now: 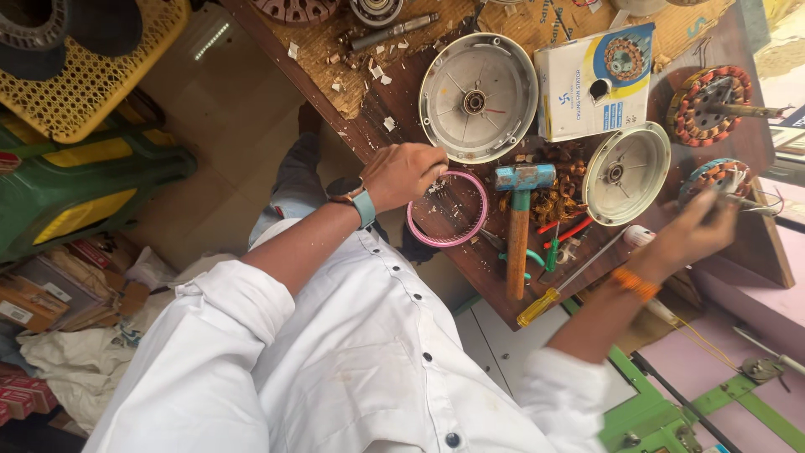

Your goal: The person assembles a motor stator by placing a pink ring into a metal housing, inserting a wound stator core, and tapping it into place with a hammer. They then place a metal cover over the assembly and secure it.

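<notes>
1. The pink ring (475,236) lies flat on the wooden bench (394,113), near the bench's edge on my side. From my left fingertips it runs off toward 5 o'clock. Being round, it has no long axis to speak of.
2. My left hand (407,172) sits over the ring's rim at about 11 o'clock. Its fingers are curled in and bunched together on something small at the rim, which I cannot make out.
3. The left hand is much the nearer one to the ring; my right is well apart, at 3 o'clock.
4. My right hand (696,231) reaches to a wound stator (713,174) lying at 1 o'clock from it. The hand is blurred, so I cannot tell whether those fingers are apart or closed.
5. Between my hands lies a hammer (518,243), its blue head toward 12 and its wooden handle toward 6.
6. A large round cover (478,96) lies at 12 o'clock from the ring, and a smaller cover (626,174) lies just right of the hammer head.
7. A yellow-handled screwdriver (541,306) slants from 7 to 1 below the smaller cover.
</notes>
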